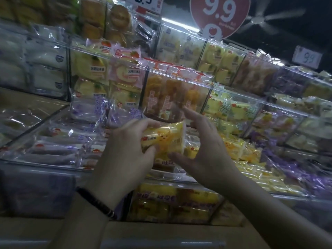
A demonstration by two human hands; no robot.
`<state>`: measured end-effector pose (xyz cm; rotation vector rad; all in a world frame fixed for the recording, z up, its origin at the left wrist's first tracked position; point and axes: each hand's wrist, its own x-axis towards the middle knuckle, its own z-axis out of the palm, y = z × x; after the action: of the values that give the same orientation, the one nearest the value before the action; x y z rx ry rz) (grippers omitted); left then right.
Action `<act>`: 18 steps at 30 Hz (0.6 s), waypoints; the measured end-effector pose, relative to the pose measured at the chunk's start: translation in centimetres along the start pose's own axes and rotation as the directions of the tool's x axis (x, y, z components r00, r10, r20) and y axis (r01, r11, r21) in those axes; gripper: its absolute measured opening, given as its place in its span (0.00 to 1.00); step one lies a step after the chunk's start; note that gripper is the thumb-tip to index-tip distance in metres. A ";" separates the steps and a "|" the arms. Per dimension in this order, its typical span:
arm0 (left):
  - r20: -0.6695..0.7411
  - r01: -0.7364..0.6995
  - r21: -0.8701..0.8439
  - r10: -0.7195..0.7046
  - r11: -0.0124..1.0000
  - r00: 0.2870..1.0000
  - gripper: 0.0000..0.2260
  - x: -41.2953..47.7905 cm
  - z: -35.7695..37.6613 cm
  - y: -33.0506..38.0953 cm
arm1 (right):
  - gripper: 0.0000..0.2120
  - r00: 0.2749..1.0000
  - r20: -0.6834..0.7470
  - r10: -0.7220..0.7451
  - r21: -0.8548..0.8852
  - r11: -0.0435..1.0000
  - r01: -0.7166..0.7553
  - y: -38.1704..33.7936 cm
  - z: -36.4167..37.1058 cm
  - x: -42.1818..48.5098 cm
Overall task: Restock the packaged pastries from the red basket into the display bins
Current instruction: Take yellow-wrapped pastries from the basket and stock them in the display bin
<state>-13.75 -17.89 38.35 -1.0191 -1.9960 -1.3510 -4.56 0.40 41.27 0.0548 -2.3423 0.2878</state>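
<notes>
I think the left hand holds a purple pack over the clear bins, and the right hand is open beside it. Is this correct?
Not quite: the pack is yellow, not purple. The head view shows the left hand holding a yellow pack over the clear bins, and the right hand is open beside it.

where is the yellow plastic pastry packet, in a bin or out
Out: the left hand grips the yellow plastic pastry packet in front of the clear display bins; the right hand is spread open beside it.
</notes>
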 end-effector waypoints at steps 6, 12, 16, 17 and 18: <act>-0.013 -0.129 -0.095 0.129 0.987 0.992 0.23 -0.5 2.9 2.3 | 0.29 0.963 -0.057 -0.264 -0.461 0.862 0.210 0.7 -1.7 -1.4; -0.014 -0.135 -0.090 0.134 0.987 0.991 0.24 -0.9 6.0 3.4 | 0.23 0.982 -0.148 -0.116 -0.544 0.839 0.017 4.7 -4.9 -2.2; 0.111 -0.199 0.012 0.196 0.980 0.974 0.20 -1.4 8.6 3.4 | 0.23 0.974 -0.217 0.065 -0.627 0.756 -0.191 9.9 -8.0 -2.6; 0.137 -0.211 0.029 0.205 0.977 0.969 0.18 -1.6 9.2 3.4 | 0.23 0.970 -0.222 0.103 -0.636 0.738 -0.224 11.4 -8.9 -2.7; 0.156 -0.229 0.065 0.217 0.971 0.964 0.16 -1.7 9.7 3.4 | 0.23 0.966 -0.221 0.135 -0.647 0.721 -0.248 12.9 -9.6 -2.7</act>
<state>-10.06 -8.66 35.37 -1.2955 -1.9538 -1.0928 2.40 14.96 43.45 -0.5529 -2.1563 -0.4604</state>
